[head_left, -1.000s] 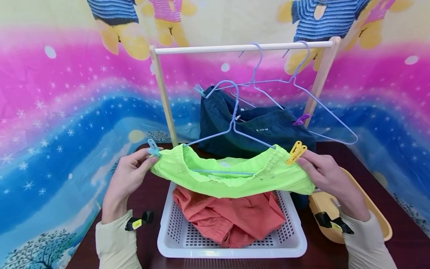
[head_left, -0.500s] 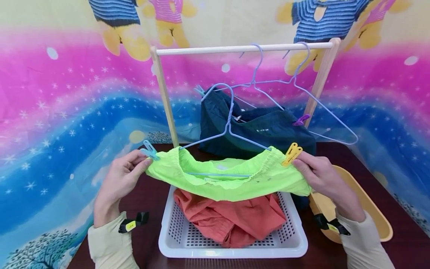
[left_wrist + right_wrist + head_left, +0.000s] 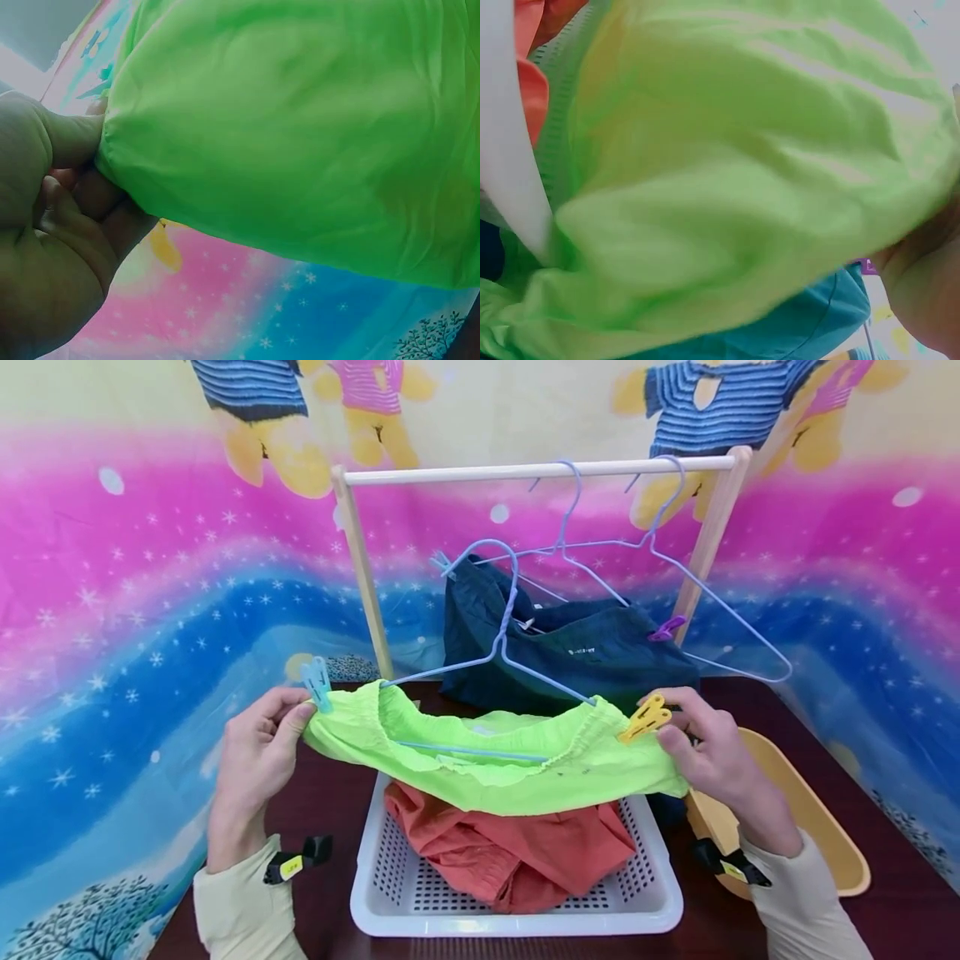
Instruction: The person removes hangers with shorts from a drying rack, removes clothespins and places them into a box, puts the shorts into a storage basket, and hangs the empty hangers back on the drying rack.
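Observation:
Lime-green elastic-waist shorts [image 3: 480, 785] are stretched between both hands above the basket, with a lilac wire hanger [image 3: 501, 635] inside their waistband. At the left corner my left hand [image 3: 255, 752] pinches the fabric between thumb and fingers, just below a light-blue clothespin [image 3: 317, 683] clipped to it. The same pinch shows in the left wrist view. My right hand [image 3: 716, 760] holds the other end, thumb in front, right beside a tilted yellow clothespin [image 3: 645, 720]. In the right wrist view the green cloth hides most of that hand.
A wooden rack [image 3: 540, 471] behind carries hangers, one with a dark teal garment [image 3: 570, 652] clipped by a purple clothespin [image 3: 667, 628]. Below stands a white basket [image 3: 517, 924] holding a red-orange garment [image 3: 510, 852]. A yellow tub [image 3: 817, 802] sits at right on the dark table [image 3: 322, 910].
The shorts, hanger and left hand have shifted left. The yellow clothespin has tipped over to the right, and the right-hand fingers have moved up behind it. The light-blue clothespin stands more upright.

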A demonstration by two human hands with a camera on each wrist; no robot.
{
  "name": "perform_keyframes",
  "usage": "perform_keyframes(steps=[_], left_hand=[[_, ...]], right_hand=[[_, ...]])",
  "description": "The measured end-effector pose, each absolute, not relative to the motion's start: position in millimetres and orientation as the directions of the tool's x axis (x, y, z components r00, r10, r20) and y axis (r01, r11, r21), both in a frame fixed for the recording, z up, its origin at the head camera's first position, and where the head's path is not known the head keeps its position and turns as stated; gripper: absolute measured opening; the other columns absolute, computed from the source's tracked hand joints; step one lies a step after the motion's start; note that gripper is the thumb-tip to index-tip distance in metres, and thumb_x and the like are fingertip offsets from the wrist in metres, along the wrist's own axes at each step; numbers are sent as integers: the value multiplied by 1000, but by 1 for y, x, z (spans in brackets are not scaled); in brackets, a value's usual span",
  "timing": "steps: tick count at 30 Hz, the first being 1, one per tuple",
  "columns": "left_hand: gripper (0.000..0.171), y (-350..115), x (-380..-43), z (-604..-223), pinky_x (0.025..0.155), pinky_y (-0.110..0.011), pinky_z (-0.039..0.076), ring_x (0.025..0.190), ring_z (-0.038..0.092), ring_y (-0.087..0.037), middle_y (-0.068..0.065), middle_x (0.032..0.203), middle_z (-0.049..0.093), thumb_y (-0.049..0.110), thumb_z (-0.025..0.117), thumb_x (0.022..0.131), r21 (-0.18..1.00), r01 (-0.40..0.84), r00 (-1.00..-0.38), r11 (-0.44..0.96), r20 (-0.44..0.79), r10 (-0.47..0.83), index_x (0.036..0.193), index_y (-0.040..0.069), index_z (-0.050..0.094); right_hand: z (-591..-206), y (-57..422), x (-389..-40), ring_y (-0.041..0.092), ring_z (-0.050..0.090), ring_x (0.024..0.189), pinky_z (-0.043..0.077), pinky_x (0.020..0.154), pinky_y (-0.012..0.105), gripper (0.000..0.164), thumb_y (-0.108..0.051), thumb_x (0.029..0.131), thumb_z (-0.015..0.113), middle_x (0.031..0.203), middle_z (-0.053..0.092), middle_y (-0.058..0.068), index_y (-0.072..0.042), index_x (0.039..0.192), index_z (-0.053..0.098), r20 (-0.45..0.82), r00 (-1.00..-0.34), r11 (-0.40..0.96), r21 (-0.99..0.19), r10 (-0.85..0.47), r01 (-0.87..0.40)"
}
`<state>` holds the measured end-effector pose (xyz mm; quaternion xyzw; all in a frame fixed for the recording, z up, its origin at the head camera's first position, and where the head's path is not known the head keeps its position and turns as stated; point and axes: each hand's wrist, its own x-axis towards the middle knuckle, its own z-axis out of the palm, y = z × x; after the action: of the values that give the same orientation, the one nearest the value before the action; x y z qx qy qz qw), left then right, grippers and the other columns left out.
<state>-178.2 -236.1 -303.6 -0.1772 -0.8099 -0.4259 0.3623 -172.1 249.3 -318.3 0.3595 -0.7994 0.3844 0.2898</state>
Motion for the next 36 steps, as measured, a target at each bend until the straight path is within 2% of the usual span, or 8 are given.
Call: perform_keyframes(steps=[2,4,7,11,15,20,30,36], left_hand=[[8,-236,-178,-304,48,-23,28,52,36,-1,7,61,46,-1,63,93,548,605,-659,577,752,-23,93,3,70],[8,-236,-179,-304,48,-22,28,52,36,0,6,61,46,-1,63,92,527,618,-638,583,770,-20,93,2,70],[7,-234,-180,-304,49,-19,29,53,36,1,1,60,48,-1,63,92,500,639,-602,584,798,-25,94,-1,70],[8,-232,-180,-303,50,-17,29,54,36,2,-5,61,50,-1,63,93,491,656,-559,573,826,-68,94,-3,70],[8,-232,-179,-304,50,-17,28,55,37,2,-2,62,51,0,62,93,497,653,-553,571,828,-89,94,-3,70],[8,-234,-180,-305,49,-17,27,54,37,2,4,64,51,-4,62,92,505,665,-551,551,829,-94,94,-5,70],[9,-232,-180,-304,48,-16,29,54,39,3,11,65,52,-1,61,93,515,672,-541,533,832,-122,94,-6,69],[9,-232,-182,-304,48,-15,29,55,40,4,18,70,53,-4,61,92,504,701,-500,505,852,-155,93,-9,68]], right_hand=[[-318,249,-174,-3,54,54,40,45,13,25,-13,100,56,71,61,1,8,112,56,787,-504,386,-368,-356,-846],[-318,248,-174,-3,50,54,38,46,13,17,-5,97,58,68,57,-1,7,109,58,785,-489,367,-357,-381,-859],[-316,247,-171,-3,46,58,38,50,14,22,4,89,64,70,55,-10,-3,109,62,695,-566,455,-370,-444,-810],[-313,247,-167,-2,48,62,42,54,17,33,-1,85,71,77,56,-14,-12,116,63,554,-676,598,-354,-485,-719],[-313,248,-167,-1,46,58,39,50,19,35,-3,89,68,70,51,-15,-10,122,61,523,-720,635,-376,-456,-675],[-312,249,-168,0,48,57,40,49,20,24,-3,95,61,69,55,-13,-11,117,62,505,-745,638,-411,-435,-651],[-310,247,-165,-1,39,59,34,50,15,31,8,81,71,79,53,-10,-9,103,60,635,-651,613,-333,-416,-716],[-308,252,-160,-3,34,55,32,47,13,13,1,86,71,75,58,-4,-5,96,66,749,-566,608,-282,-344,-742]])
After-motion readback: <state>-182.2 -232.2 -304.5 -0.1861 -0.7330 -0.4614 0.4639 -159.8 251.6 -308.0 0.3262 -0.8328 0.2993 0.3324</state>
